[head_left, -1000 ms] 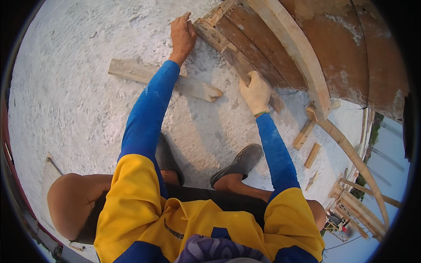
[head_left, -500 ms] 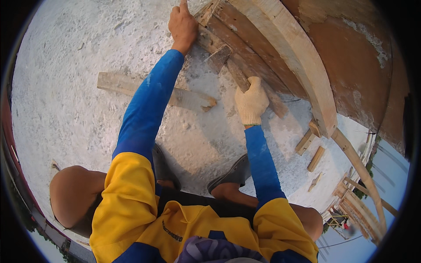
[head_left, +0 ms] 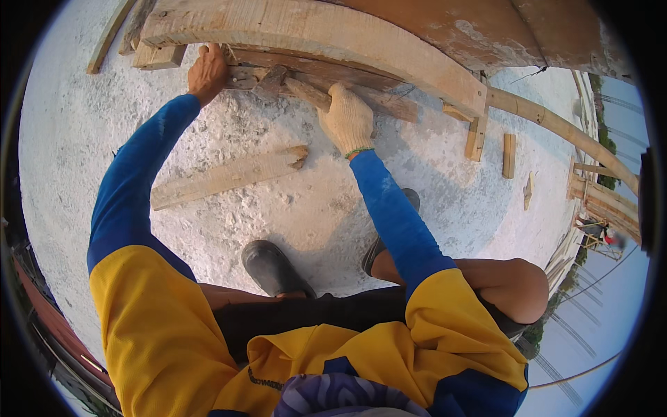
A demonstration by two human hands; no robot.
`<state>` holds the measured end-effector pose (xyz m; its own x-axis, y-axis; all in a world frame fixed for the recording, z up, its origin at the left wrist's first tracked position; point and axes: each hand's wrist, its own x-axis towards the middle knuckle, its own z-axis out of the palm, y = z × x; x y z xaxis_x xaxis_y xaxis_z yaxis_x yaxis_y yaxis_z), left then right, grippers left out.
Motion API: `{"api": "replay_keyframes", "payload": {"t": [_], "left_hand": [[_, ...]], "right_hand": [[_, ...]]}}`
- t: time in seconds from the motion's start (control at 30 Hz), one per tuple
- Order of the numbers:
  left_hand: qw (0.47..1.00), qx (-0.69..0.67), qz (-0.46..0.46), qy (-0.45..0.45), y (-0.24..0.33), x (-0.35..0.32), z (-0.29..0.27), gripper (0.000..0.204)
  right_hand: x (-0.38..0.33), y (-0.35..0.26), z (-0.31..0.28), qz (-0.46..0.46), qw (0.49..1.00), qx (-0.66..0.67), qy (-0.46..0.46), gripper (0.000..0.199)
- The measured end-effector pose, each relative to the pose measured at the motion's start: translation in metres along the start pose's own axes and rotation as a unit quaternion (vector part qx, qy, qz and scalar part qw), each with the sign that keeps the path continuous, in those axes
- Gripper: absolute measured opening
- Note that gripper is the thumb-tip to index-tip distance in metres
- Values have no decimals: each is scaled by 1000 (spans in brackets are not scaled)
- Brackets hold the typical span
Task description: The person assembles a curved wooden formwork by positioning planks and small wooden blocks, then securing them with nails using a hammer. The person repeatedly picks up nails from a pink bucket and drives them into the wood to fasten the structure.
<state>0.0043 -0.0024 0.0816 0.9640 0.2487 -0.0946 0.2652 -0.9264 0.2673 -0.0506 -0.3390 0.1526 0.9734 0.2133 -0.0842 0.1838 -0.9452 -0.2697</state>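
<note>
The person [head_left: 299, 351] squats on rough, whitish ground [head_left: 313, 222] with the knees wide, a posture that probably gives both arms room to reach forward. The right hand [head_left: 347, 118], in a pale knitted glove, is closed around the wooden handle of a hammer-like tool [head_left: 307, 92]; its fingers are clamped there, and the glove likely gives a better hold. The tool is in front of the person, between the two hands, with its head turned toward the left and against or just beside the low brown boards [head_left: 313, 67]; which of these, one cannot tell. This grip seems to be chosen so that the head remains free of the fingers. The bare left hand [head_left: 208, 73] is raised to the boards near their left end, just below the big curved timber [head_left: 299, 26]. Its fingers are bent, but whether they pinch something or only lean on the wood cannot be told; perhaps the hand is there to steady. A loose board [head_left: 233, 176] with a broken end lies flat on the ground, nearer to the body and apart from both hands, so it does not appear to support anything. Farther right lies a short wood piece [head_left: 509, 156].
</note>
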Motion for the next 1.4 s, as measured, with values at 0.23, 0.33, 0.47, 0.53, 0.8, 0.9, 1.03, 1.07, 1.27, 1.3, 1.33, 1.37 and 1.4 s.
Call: {"api": "replay_keyframes", "payload": {"t": [0.23, 0.33, 0.47, 0.53, 0.8, 0.9, 1.03, 1.07, 1.27, 1.3, 1.33, 1.37, 1.4], "left_hand": [[987, -61, 45, 143, -5, 11, 28, 41], [964, -124, 26, 233, -6, 9, 40, 39], [961, -186, -35, 201, -3, 5, 39, 55], [955, -228, -55, 182, 0, 5, 36, 67], [955, -212, -42, 204, -5, 12, 61, 46], [923, -272, -30, 271, -6, 16, 76, 62], [893, -354, -63, 270, -4, 21, 89, 67], [890, -352, -87, 274, -3, 21, 90, 67], [911, -309, -124, 242, 1, 18, 70, 76], [908, -310, -123, 254, 3, 15, 65, 76], [904, -311, -123, 265, 6, 12, 60, 77], [901, -314, -121, 274, 9, 7, 57, 77], [910, -285, -119, 275, 11, 5, 53, 77]], "right_hand": [[6, -9, -6, 9, 999, -38, -33, 38], [2, -16, -8, 18, 997, -69, -37, 39], [-2, -29, -11, 26, 995, -81, -42, 40], [-2, -33, -11, 27, 994, -96, -44, 40], [-35, -31, 10, 3, 999, 14, -30, 44], [-49, -35, 10, -19, 997, 80, -14, 41], [-43, -46, 2, -46, 995, 78, 45, 45], [-39, -49, 1, -46, 995, 82, 29, 47], [-25, -54, 21, -27, 993, 97, 54, 44], [-25, -53, 27, -36, 993, 92, 70, 44], [-26, -52, 32, -43, 992, 78, 86, 43], [-26, -50, 37, -58, 991, 63, 103, 42], [-25, -50, 40, -68, 989, 46, 121, 42]]}}
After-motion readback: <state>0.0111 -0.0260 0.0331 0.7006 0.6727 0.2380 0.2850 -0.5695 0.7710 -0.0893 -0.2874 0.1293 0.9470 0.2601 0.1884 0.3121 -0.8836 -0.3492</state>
